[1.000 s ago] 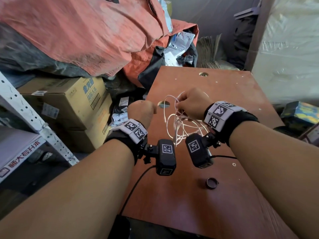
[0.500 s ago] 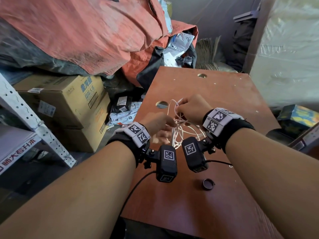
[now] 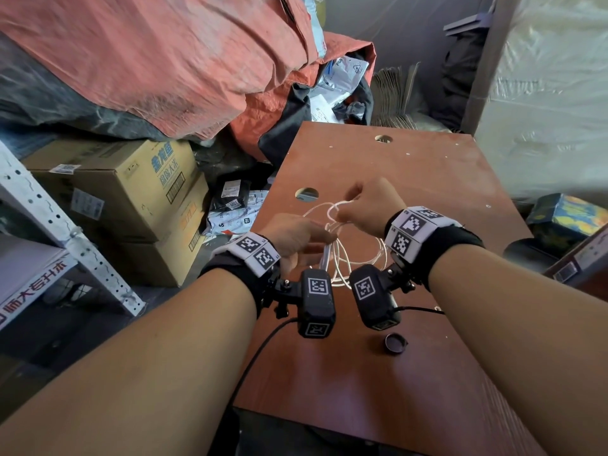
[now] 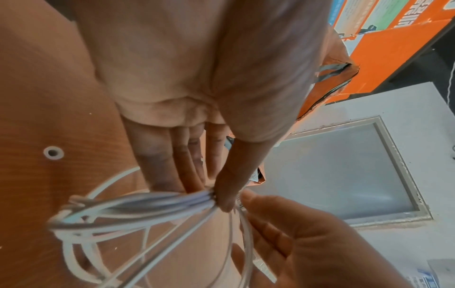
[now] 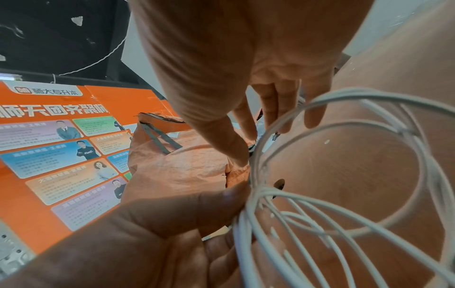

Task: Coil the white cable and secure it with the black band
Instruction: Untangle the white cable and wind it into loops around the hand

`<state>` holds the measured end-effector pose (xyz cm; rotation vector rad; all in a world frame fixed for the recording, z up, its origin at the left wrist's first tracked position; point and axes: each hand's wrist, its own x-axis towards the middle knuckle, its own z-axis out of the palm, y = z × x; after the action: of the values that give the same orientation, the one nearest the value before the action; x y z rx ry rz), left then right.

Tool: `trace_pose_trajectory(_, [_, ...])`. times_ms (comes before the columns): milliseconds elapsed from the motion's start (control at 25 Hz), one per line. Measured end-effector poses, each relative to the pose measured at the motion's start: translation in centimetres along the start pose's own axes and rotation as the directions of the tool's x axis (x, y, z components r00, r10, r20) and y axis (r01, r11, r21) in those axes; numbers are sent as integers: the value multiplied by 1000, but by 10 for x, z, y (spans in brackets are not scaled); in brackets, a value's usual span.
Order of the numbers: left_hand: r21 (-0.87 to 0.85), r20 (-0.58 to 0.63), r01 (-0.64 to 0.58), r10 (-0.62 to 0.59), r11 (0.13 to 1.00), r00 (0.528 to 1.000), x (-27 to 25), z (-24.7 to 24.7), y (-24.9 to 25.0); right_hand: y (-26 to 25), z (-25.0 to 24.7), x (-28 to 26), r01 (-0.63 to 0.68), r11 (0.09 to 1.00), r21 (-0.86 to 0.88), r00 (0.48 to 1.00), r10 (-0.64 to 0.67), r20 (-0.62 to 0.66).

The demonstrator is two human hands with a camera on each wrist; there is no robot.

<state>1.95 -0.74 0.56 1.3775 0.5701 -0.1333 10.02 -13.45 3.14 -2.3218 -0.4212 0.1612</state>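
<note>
A thin white cable hangs in several loose loops between my hands, above the brown table. My left hand pinches a bundle of its strands between thumb and fingers. Just beyond it my right hand holds one loop lightly at the top of the coil, and the strands run across its fingers. A small black band lies on the table near my right forearm, apart from both hands.
Round holes pierce the table top. Left of the table stand cardboard boxes, a white metal rack and a pile under orange tarpaulin. Plastic sheeting hangs at the right.
My left hand has moved right from beside the coil and taken hold of the bundled strands. My right hand has stayed at the top of the coil.
</note>
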Motion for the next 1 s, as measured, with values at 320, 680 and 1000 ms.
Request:
trace_pose_trajectory(320, [-101,-48,-26,21,995,999,-3,0,-2,-18,-4,-22,-68,996,-66,949,85,305])
trace_pose_trajectory(680, [-149,-4,-32,32,988,999,-8,1,-2,-10,-3,-22,-78,996,-38,922,86,377])
trace_pose_trajectory(1000, [-98,-18,5,-6,995,1000,-10,6,-1,-14,-6,-28,-71,997,8,928,63,366])
